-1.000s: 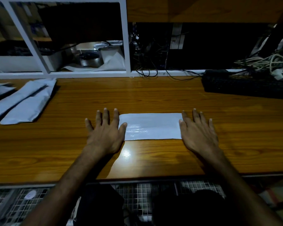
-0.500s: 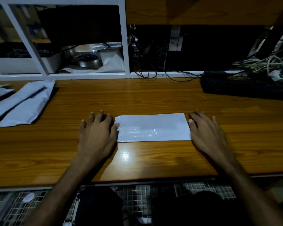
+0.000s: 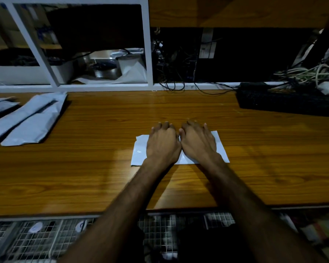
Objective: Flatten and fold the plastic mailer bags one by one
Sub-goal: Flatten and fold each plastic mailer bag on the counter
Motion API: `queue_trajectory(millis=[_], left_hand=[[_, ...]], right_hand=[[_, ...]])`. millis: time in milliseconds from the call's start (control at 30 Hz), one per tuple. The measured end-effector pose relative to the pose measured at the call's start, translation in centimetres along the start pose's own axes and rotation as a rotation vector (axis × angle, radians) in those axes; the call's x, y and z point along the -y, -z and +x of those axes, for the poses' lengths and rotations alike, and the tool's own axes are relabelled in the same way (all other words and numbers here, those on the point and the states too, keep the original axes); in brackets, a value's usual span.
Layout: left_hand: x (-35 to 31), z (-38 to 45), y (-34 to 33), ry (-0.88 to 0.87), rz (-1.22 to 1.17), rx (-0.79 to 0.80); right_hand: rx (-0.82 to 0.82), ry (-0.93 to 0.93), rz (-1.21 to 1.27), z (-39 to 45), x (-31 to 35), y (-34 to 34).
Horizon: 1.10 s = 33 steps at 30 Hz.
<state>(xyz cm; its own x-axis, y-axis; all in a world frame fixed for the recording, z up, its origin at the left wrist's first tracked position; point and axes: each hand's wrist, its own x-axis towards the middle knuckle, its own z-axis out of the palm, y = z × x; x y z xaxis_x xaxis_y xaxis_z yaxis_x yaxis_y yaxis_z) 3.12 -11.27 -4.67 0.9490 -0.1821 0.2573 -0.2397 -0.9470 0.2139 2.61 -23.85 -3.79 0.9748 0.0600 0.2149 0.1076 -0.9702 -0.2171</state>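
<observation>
The white mailer bag (image 3: 221,147) lies near the middle of the wooden table (image 3: 103,168), directly beneath both hands, its long axis running left to right across the person's front. The left hand (image 3: 162,144) and right hand (image 3: 197,142) rest palm-down side by side at its centre, touching each other, fingers extended and close together, pressing rather than gripping; neither is nearer. The bag appears glossy, largely flat, slightly crumpled at its left end, while folded bags (image 3: 27,120) lie well apart at far left.
</observation>
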Motion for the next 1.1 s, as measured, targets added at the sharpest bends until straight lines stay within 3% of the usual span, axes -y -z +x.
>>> queue_trajectory(millis=[733,1100], left_hand=[[3.3,-1.2,1.4,0.158,0.097,0.181],[6.8,-1.8,2.8,0.246,0.094,0.190]], right_hand=[[-0.028,-0.044,-0.071,-0.8,-1.8,0.0],[-0.009,-0.111,-0.026,-1.4,-3.2,1.2]])
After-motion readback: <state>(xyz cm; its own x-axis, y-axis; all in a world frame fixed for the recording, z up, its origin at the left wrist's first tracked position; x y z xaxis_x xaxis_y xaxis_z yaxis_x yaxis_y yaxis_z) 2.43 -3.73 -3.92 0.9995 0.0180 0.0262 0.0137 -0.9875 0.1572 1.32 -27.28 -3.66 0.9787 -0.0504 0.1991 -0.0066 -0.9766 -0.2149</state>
